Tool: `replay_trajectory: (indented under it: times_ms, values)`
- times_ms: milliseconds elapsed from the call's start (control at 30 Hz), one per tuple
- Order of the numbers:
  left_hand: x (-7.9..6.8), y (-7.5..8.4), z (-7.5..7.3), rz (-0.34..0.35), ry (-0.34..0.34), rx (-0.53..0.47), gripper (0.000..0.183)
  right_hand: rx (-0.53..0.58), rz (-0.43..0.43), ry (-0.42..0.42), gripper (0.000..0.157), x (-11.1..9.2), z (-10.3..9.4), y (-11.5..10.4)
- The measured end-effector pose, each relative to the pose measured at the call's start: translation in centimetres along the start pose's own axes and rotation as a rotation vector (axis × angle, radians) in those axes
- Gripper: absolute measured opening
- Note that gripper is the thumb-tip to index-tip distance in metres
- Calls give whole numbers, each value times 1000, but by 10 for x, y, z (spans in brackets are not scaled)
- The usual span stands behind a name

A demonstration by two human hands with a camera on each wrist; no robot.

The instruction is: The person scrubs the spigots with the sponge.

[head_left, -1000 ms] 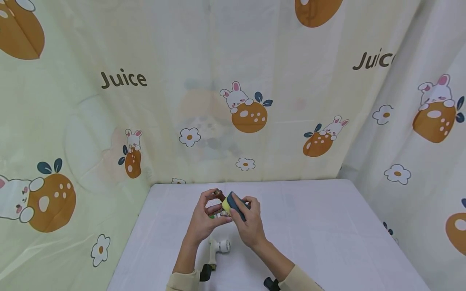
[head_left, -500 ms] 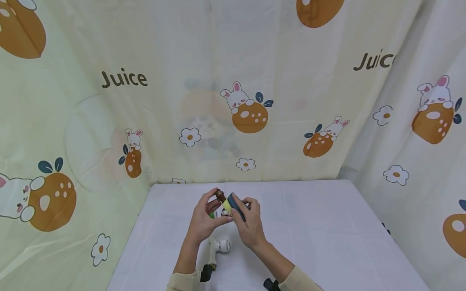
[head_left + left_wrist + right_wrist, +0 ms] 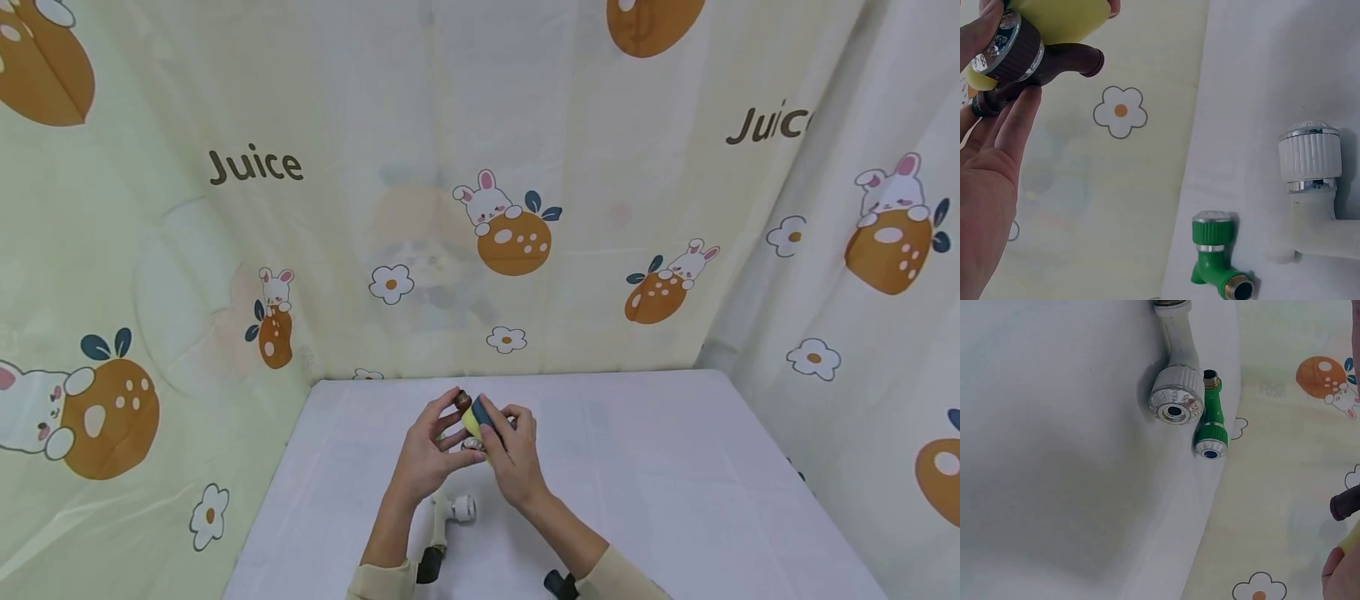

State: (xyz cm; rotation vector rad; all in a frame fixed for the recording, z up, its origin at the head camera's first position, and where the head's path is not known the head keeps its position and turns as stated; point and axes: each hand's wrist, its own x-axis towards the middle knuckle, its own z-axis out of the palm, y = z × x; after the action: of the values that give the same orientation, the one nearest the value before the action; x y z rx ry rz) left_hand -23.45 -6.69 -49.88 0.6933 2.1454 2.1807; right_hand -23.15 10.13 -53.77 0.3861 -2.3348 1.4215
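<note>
The left hand point(image 3: 425, 454) has its fingers curled under a dark brown tap point(image 3: 1063, 60), the thumb pressed against its chrome-topped knob point(image 3: 1019, 47); the grip closes as far as the tap's thickness allows. The right hand point(image 3: 517, 467) is closed round a yellow and blue sponge point(image 3: 487, 415), thumb and fingers on its blue side, the yellow side against the tap. Both hands work together at the lower middle of the head view.

Compared with half a second ago, the tap's metal-tipped end has shifted to the right and looks shorter, more of its body now hidden by the sponge. The green seen under the left hand has shrunk to a trace.

In the left wrist view the tap sits in the upper left, its long axis slanting from the inlet at lower left up to the spout at upper right. The spout points right, its mouth bent downward; the knob juts to the upper left.

Farther out, a white tap point(image 3: 1315, 206) lies on the white table point(image 3: 660, 475), at the right of that view, with a smaller green tap point(image 3: 1213, 262) at lower centre. A cream curtain point(image 3: 600, 208) printed with rabbits, oranges and flowers fills the upper part of the head view.
</note>
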Motion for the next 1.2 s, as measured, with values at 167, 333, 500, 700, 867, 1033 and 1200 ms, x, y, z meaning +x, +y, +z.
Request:
replay_trajectory:
  times_ms: [167,333,500,700,867,1033,1200]
  values:
    - [0,2,3,26,-17,26,94,14,29,-23,44,3,0,1]
    - [1,0,5,25,-15,56,95,32,61,-36,46,6,0,1]
    - [4,-13,4,39,-18,83,96,84,112,-53,47,9,-1,0]
    - [9,-26,1,80,-22,138,97,221,216,-108,53,13,-1,3]
    - [7,-22,1,74,-38,127,97,264,282,-133,54,14,-1,5]
    - [3,-5,4,67,-42,99,95,257,329,-133,51,14,-1,7]
    - [1,6,6,92,-21,127,92,232,383,-135,49,14,-3,5]
